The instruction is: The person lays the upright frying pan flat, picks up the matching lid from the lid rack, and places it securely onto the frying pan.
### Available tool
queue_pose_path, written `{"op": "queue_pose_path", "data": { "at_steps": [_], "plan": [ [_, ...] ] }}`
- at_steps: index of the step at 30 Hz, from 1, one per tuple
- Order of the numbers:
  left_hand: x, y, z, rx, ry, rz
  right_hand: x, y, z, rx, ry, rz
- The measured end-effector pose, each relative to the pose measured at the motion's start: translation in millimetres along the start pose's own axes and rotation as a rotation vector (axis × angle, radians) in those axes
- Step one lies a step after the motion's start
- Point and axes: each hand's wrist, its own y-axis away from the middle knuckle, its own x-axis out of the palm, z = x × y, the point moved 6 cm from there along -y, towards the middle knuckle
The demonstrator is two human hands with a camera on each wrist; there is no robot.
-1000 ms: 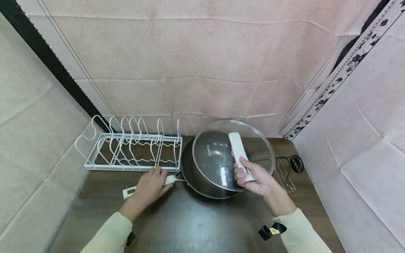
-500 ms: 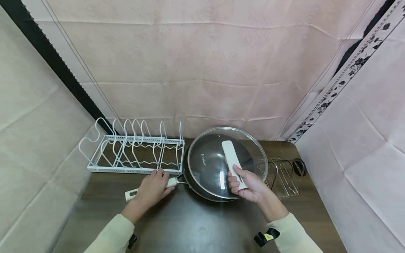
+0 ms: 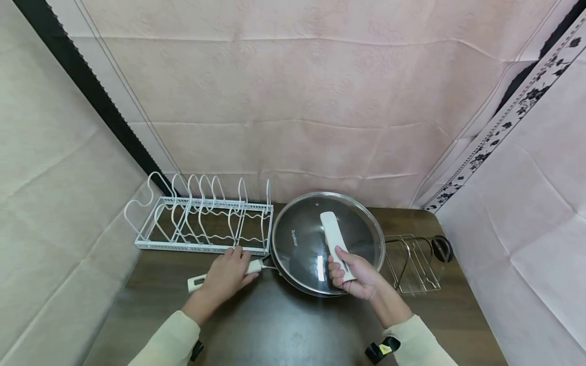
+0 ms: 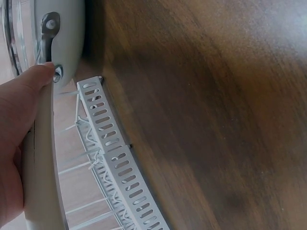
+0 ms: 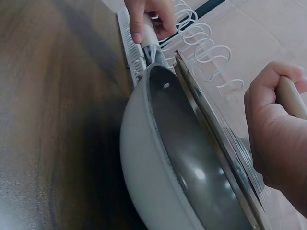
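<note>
A frying pan (image 5: 136, 153) with a pale outside and dark inside stands on the wooden table. My left hand (image 3: 226, 275) grips its cream handle (image 4: 45, 172), which points left. Above the pan is a round glass lid (image 3: 297, 259) with a metal rim. My right hand (image 3: 359, 275) holds the lid by its long white handle (image 3: 332, 229), fingers curled round the near end. In the right wrist view a gap shows between the lid's rim and the pan's rim, so the lid is tilted or held just above it.
A white wire dish rack (image 3: 201, 248) stands left of the pan, close to its rim and my left fingertips. To the right lies a small metal wire rack (image 3: 416, 267) with a black round part (image 3: 442, 249). Cloth walls (image 3: 293, 101) enclose the table (image 3: 284, 335) behind and at both sides.
My right hand has brought the lid left and down, from offset to the right until it lines up over the pan. My left hand keeps its grip on the pan handle.
</note>
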Motion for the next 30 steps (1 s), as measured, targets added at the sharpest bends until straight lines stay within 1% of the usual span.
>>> {"op": "queue_pose_path", "data": {
  "at_steps": [12,22,30],
  "plan": [
    [-1.1,-1.4,-1.6,-0.004,-0.013,0.026,-4.8,-5.5,-6.6,0.015,-0.039,0.015],
    [0.3,0.2,-0.6,-0.001,-0.015,0.020,-11.5,-11.8,-13.9,0.023,-0.072,0.024],
    [-0.7,-0.4,-0.4,-0.007,-0.018,0.033,-17.1,-16.0,-18.1,0.010,-0.061,0.012]
  ]
}}
